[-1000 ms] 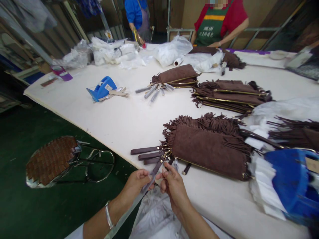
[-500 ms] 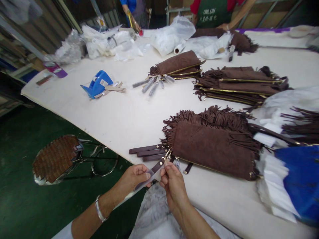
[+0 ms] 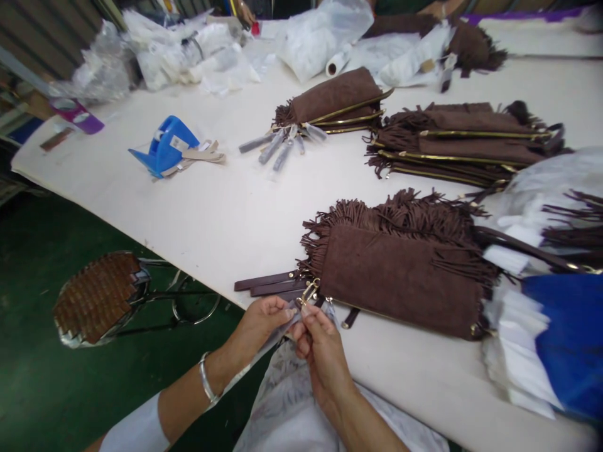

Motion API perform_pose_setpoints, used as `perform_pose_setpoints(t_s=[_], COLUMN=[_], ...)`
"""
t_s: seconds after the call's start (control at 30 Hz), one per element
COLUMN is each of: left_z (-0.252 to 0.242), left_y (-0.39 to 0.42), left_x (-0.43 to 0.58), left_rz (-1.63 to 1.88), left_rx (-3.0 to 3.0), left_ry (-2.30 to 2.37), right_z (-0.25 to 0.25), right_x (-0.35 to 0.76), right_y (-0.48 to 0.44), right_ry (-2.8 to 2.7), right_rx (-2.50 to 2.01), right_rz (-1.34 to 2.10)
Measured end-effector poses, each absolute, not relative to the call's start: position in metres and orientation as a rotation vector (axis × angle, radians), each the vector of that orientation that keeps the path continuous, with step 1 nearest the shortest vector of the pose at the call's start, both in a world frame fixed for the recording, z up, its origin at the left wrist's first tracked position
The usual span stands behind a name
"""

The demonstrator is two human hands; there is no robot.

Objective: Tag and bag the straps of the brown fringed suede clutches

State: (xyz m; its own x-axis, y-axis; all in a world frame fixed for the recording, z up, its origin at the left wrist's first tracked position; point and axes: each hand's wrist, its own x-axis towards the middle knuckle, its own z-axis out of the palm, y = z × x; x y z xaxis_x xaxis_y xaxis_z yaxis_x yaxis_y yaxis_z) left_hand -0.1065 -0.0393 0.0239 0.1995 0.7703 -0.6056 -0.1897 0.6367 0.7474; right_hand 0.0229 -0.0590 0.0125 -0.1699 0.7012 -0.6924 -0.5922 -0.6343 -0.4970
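Note:
My left hand [image 3: 261, 323] and my right hand [image 3: 318, 342] meet at the table's near edge, fingers pinched together on a brown strap in a clear plastic sleeve [image 3: 282, 326]. The strap runs to a gold clasp [image 3: 308, 292] at the corner of a brown fringed suede bag [image 3: 396, 270] lying just beyond my hands. Three more brown straps [image 3: 266, 285] lie flat to the left of that clasp. A silver bangle is on my left wrist.
More fringed bags are stacked at the middle back [image 3: 336, 100] and right [image 3: 471, 147]. A blue tape dispenser [image 3: 164, 147] lies left. A blue bin with white paper [image 3: 560, 342] sits right. Plastic bags [image 3: 320, 34] crowd the far side. A woven stool [image 3: 97, 298] stands on the green floor.
My hands have slid up the sleeved strap toward the gold clasp and closed together. The view has tilted down, so the people across the table are mostly out of frame.

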Motion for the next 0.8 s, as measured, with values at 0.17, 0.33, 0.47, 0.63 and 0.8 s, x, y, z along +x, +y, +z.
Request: perform_pose_setpoints(t_s=[0.17,0.33,0.47,0.63,0.8], left_z=[0.028,0.033,0.035,0.042,0.045], left_y=[-0.038,-0.038,-0.039,-0.033,-0.032], left_x=[-0.102,-0.095,-0.095,-0.098,-0.097], left_rz=[0.732,0.712,0.641,0.589,0.636], left_rx=[0.591,0.587,0.611,0.647,0.654], left_ry=[1.216,1.312,1.345,1.408,1.469], right_z=[0.007,0.010,0.016,0.018,0.015], right_x=[0.025,0.030,0.033,0.035,0.036], right_y=[-0.058,-0.058,-0.056,-0.049,-0.043], right_ry=[-0.183,-0.217,-0.075,0.094,0.151], right_rx=[-1.228,-1.258,-1.171,-1.103,-1.117], right_rz=[1.902,1.875,1.881,1.850,1.870])
